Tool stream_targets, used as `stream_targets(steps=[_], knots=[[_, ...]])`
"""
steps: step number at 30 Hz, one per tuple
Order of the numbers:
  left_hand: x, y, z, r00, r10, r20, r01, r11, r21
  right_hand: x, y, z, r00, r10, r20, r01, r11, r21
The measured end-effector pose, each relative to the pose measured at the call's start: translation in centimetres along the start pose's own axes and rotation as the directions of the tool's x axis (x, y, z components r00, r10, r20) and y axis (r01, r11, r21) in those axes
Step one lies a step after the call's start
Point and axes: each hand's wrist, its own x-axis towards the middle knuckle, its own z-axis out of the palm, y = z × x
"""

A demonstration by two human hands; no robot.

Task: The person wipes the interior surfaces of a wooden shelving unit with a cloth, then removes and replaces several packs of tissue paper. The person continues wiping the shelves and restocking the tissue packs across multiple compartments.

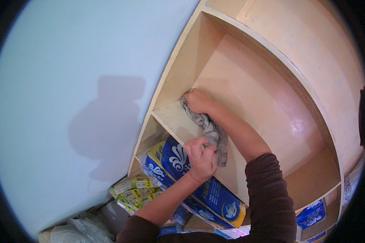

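Observation:
A grey, crumpled cloth (211, 129) stretches along a cream-painted shelf board (178, 118) inside an open shelving unit. My right hand (197, 101) presses one bunched end of it into the back left corner, where the board meets the side panel. Closer to me, my left hand (200, 158) has its fingers curled around another part of the cloth, near the board's front edge. Part of the cloth hangs loose beside the left hand. Below that hand lies a blue and yellow plastic-wrapped pack of Vinda paper (213, 194), partly hidden by my left forearm.
A pale blue wall (64, 54) borders the unit on the left. Yellow-green printed packets (137, 191) lie low beside the blue pack. Clear plastic bags (82, 227) sit at the bottom left. Another blue pack (311, 214) stands in a lower right compartment. A raised shelf edge (270, 42) curves overhead.

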Motion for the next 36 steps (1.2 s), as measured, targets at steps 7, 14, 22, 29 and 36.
stream_targets(steps=[7,14,22,29,36], knots=[[0.2,0.4,0.0,0.998,-0.018,0.055,0.016,0.999,0.036,0.0,-0.7,0.3,0.979,0.17,-0.113,-0.187,0.969,-0.164],[0.7,0.2,0.2,0.994,-0.008,0.105,0.002,0.998,0.057,-4.9,1.6,0.4,0.962,0.21,0.176,-0.18,0.968,-0.173],[0.4,0.1,0.2,0.998,-0.007,0.064,0.006,1.0,0.023,-2.9,-1.4,-1.3,0.913,0.269,-0.307,-0.227,0.96,0.166],[0.2,-0.2,0.0,0.997,-0.029,0.07,0.026,0.999,0.038,-0.5,-0.5,1.2,0.991,0.082,-0.11,-0.069,0.991,0.118],[0.5,0.1,0.2,0.997,-0.007,0.075,0.006,1.0,0.019,-0.1,-1.3,-1.6,0.964,0.151,0.221,-0.152,0.988,-0.01]])
